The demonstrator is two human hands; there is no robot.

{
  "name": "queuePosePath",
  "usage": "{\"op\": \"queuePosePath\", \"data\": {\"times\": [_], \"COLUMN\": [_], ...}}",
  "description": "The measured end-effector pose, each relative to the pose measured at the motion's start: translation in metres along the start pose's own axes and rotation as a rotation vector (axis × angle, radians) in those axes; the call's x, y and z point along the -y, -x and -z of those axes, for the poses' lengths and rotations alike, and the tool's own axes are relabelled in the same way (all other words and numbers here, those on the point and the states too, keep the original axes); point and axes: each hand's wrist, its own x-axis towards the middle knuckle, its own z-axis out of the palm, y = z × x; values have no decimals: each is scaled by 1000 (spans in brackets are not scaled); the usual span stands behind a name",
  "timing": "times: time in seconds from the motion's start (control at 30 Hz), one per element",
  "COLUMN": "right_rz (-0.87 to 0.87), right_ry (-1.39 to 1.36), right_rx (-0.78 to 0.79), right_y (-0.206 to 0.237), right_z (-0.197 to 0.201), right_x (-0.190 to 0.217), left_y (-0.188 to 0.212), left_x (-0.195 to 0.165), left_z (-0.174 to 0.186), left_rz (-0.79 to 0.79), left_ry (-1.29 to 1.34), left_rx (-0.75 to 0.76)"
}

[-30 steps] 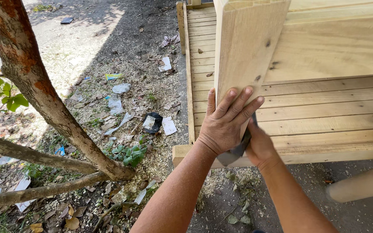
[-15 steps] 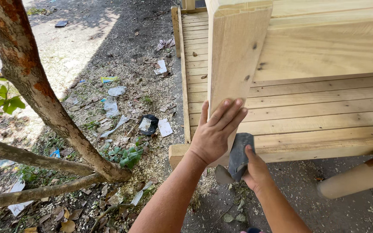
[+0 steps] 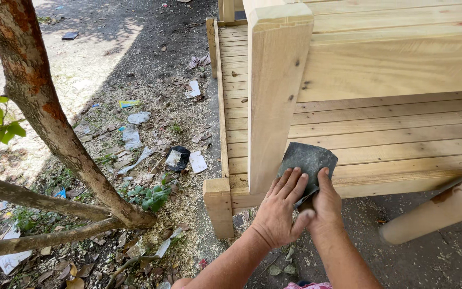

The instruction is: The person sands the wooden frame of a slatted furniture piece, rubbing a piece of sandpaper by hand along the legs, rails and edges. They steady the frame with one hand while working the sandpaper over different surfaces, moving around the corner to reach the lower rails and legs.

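Note:
A dark grey sheet of sandpaper [image 3: 308, 161] is held up against the side of an upright pale wooden post [image 3: 274, 96] of a slatted wooden frame [image 3: 380, 128]. My right hand [image 3: 324, 200] grips the sheet's lower edge, thumb up on its face. My left hand [image 3: 282, 208] lies beside it, fingers spread on the sheet's left edge and the foot of the post. Both forearms come in from the bottom of the view.
A reddish-brown tree trunk [image 3: 44, 112] leans at the left with low branches and green leaves. Sawdust, dry leaves and scraps of litter [image 3: 135, 134] cover the ground. A round wooden pole [image 3: 434, 211] juts in at the lower right.
Both hands have dropped lower on the post. The sandpaper, earlier mostly hidden under the left hand, now shows flat against the post's side.

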Motion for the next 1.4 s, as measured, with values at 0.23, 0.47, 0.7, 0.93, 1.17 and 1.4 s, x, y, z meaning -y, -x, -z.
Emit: {"op": "queuePosePath", "data": {"times": [0.23, 0.47, 0.7, 0.93, 1.17, 1.4], "right_rz": [-40, -88, -65, 9, -180, -196], "right_ry": [135, 206, 217, 337, 584, 223], "right_rx": [-17, 219, 611, 458, 387, 297], "right_y": [28, 47, 65, 53, 39, 24], "right_z": [-26, -47, -69, -68, -64, -56], "right_x": [16, 25, 47, 52, 7, -4], "left_y": [-13, -27, -14, 17, 12, 15], "left_x": [-12, -28, -24, -1, -1, 0], "left_z": [10, 36, 53, 86, 88, 119], "left_rz": [135, 202, 32, 185, 564, 582], "left_ry": [147, 103, 443, 923, 1573, 1610], "left_rx": [-24, 61, -456, -854, -544, -66]}}
